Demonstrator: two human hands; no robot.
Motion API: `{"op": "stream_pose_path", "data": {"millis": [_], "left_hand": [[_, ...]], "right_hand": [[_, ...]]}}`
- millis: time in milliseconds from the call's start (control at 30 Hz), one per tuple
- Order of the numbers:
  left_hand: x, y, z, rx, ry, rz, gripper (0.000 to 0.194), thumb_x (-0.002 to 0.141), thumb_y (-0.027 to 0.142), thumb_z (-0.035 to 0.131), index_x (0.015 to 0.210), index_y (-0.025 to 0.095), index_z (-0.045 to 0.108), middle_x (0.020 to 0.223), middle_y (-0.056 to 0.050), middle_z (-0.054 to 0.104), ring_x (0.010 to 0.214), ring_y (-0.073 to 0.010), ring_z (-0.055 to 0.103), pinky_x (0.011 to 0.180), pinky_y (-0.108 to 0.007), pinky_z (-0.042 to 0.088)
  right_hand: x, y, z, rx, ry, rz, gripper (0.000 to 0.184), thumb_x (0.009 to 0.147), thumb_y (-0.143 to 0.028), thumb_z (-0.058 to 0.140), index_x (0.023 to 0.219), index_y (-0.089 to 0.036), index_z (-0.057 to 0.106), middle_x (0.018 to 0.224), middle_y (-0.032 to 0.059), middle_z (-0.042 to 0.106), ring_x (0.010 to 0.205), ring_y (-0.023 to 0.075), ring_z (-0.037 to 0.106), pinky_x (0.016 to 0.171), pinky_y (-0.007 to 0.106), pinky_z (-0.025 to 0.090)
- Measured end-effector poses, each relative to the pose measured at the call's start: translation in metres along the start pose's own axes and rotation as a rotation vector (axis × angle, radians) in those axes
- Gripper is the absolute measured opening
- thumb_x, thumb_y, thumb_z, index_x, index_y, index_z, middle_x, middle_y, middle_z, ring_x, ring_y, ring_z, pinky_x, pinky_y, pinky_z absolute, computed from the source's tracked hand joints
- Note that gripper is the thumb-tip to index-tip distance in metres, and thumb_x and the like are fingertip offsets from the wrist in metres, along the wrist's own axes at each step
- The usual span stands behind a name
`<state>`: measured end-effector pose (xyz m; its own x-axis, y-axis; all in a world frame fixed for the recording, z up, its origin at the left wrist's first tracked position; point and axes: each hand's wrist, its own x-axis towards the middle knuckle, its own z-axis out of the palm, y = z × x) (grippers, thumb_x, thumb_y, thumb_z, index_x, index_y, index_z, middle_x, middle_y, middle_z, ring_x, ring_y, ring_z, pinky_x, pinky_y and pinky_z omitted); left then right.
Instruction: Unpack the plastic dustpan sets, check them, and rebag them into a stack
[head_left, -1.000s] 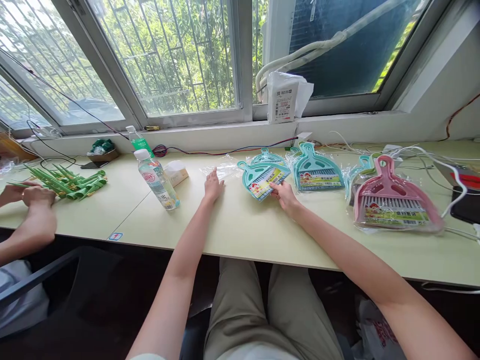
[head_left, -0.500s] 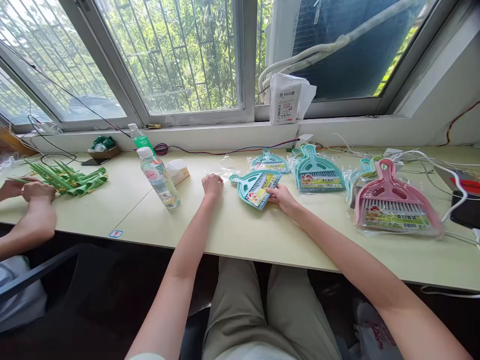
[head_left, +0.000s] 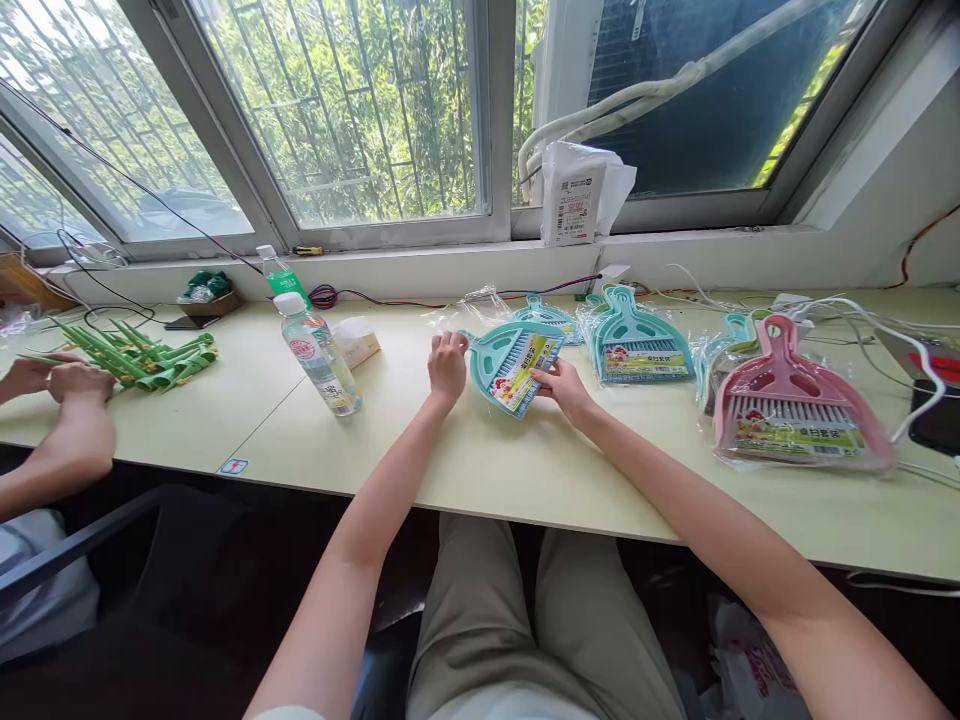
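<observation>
A turquoise dustpan and brush set (head_left: 489, 368) with a yellow printed label is held just above the table, its handle pointing left. My right hand (head_left: 564, 392) grips it by the label's lower right edge, thumb on top. At the handle end, my left hand (head_left: 448, 365) is closed with its fingers curled on a crumpled clear plastic bag (head_left: 480, 305). The bag spreads behind the handle; whether the handle tip is inside it I cannot tell. Behind the set lies another turquoise dustpan set (head_left: 551, 317), partly covered.
Bagged turquoise sets (head_left: 637, 340) and a bagged pink set (head_left: 791, 400) lie to the right, near white cables (head_left: 922, 370). Left stand a water bottle (head_left: 319, 355) and a tissue pack (head_left: 360, 345). Further left, a co-worker's hands (head_left: 79, 380) touch green stalk-like pieces (head_left: 161, 355).
My left hand has moved right and slightly up to the handle end, and the clear bag has shifted right and risen with it. My right hand keeps its grip on the set.
</observation>
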<state>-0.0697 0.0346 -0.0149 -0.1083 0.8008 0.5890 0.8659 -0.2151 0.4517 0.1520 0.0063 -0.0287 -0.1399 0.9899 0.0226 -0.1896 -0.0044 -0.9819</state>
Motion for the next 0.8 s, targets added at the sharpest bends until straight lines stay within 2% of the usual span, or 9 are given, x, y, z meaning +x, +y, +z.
{"op": "stream_pose_path", "data": {"millis": [67, 167, 300, 367, 467, 633, 700, 800], "left_hand": [[-0.003, 0.007, 0.002, -0.014, -0.013, 0.104, 0.024, 0.094, 0.014, 0.042, 0.094, 0.026, 0.062, 0.108, -0.009, 0.063, 0.115, -0.0270, 0.049, 0.111, -0.045, 0.030], [-0.005, 0.011, 0.001, -0.023, -0.005, 0.171, 0.026, 0.093, 0.010, 0.040, 0.093, 0.026, 0.061, 0.107, -0.007, 0.062, 0.115, -0.0253, 0.049, 0.118, -0.047, 0.018], [-0.003, 0.009, -0.004, -0.012, 0.059, 0.109, 0.027, 0.092, 0.007, 0.037, 0.090, 0.025, 0.058, 0.104, -0.008, 0.061, 0.115, -0.0245, 0.050, 0.119, -0.047, 0.015], [-0.001, 0.008, -0.005, -0.019, 0.069, 0.072, 0.027, 0.092, 0.007, 0.036, 0.089, 0.025, 0.057, 0.104, -0.008, 0.061, 0.118, -0.0246, 0.049, 0.120, -0.048, 0.015], [0.000, 0.007, -0.004, -0.033, 0.054, 0.044, 0.025, 0.092, 0.009, 0.037, 0.088, 0.024, 0.056, 0.105, -0.008, 0.061, 0.121, -0.0246, 0.048, 0.121, -0.049, 0.014], [-0.002, 0.013, -0.004, -0.113, 0.026, 0.068, 0.021, 0.092, 0.011, 0.040, 0.089, 0.025, 0.056, 0.108, -0.007, 0.061, 0.119, -0.0241, 0.050, 0.122, -0.051, 0.005], [-0.003, 0.018, -0.006, -0.165, -0.011, 0.122, 0.020, 0.092, 0.011, 0.042, 0.088, 0.025, 0.056, 0.107, -0.005, 0.063, 0.116, -0.0227, 0.052, 0.123, -0.050, 0.001], [-0.009, 0.027, -0.008, -0.246, -0.136, 0.231, 0.019, 0.091, 0.012, 0.044, 0.087, 0.025, 0.057, 0.104, -0.003, 0.065, 0.115, -0.0210, 0.054, 0.123, -0.048, 0.000]], "right_hand": [[-0.001, 0.001, 0.001, 0.010, -0.004, -0.014, 0.028, 0.075, -0.025, 0.073, 0.099, -0.021, 0.058, 0.091, 0.0053, 0.072, 0.083, 0.0212, 0.072, 0.080, 0.040, 0.063], [0.001, 0.004, 0.000, 0.027, 0.087, -0.025, 0.027, 0.076, -0.026, 0.071, 0.097, -0.022, 0.056, 0.097, 0.0059, 0.071, 0.087, 0.0209, 0.072, 0.081, 0.039, 0.063], [0.006, 0.008, -0.009, 0.063, 0.265, -0.038, 0.024, 0.079, -0.026, 0.063, 0.100, -0.024, 0.053, 0.110, 0.0066, 0.070, 0.097, 0.0216, 0.071, 0.083, 0.039, 0.062], [0.008, 0.009, -0.012, 0.046, 0.308, -0.037, 0.024, 0.080, -0.027, 0.061, 0.102, -0.025, 0.052, 0.114, 0.0075, 0.069, 0.101, 0.0224, 0.070, 0.083, 0.039, 0.062], [0.009, 0.008, -0.013, 0.022, 0.255, -0.039, 0.023, 0.080, -0.028, 0.060, 0.102, -0.025, 0.052, 0.114, 0.0074, 0.069, 0.100, 0.0224, 0.071, 0.082, 0.039, 0.063], [0.004, 0.004, -0.003, 0.059, 0.043, -0.039, 0.026, 0.076, -0.028, 0.070, 0.097, -0.024, 0.055, 0.100, 0.0048, 0.071, 0.093, 0.0224, 0.072, 0.082, 0.042, 0.063], [0.003, 0.003, -0.001, 0.075, 0.044, -0.031, 0.026, 0.076, -0.028, 0.071, 0.096, -0.024, 0.055, 0.099, 0.0046, 0.071, 0.092, 0.0223, 0.072, 0.083, 0.042, 0.063], [0.004, 0.004, -0.002, 0.108, 0.106, -0.041, 0.026, 0.076, -0.028, 0.070, 0.096, -0.024, 0.055, 0.101, 0.0040, 0.070, 0.094, 0.0218, 0.071, 0.083, 0.042, 0.063]]}}
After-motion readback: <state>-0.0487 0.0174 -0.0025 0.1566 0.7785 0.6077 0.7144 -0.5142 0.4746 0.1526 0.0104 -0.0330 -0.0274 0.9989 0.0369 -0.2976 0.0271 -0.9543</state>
